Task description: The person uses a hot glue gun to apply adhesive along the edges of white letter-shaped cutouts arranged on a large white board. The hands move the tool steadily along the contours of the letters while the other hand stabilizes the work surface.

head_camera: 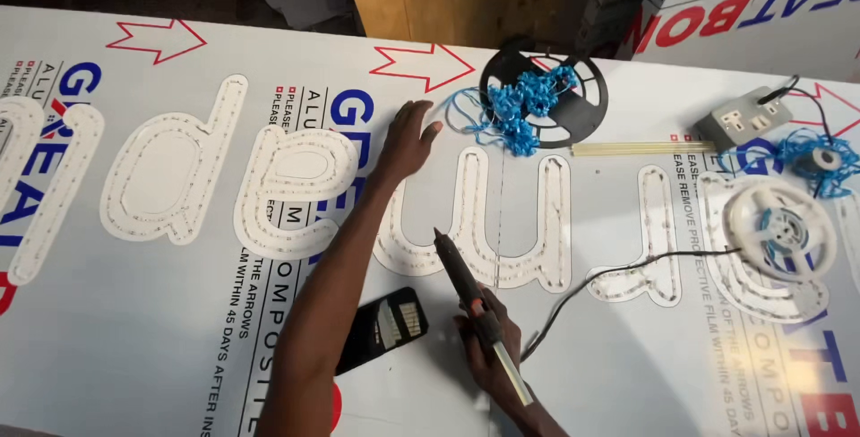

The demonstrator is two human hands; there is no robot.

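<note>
Black glue gun [466, 287], white letter shapes [296, 193], blue tangled wire [522, 104], black reel [587, 97]

White letter shape [36, 186] at worktop's left edge cut off by the frame. Dark flat object [385, 328] partly hidden under forearm. LED dots too small to count.

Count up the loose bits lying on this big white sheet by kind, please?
White cut-out letters: 7
Glue gun, in the right hand: 1
Black reel: 1
White reel: 1
Blue wire tangles: 2
Socket block: 1
Glue stick: 1
Black case: 1
Total: 15
</note>
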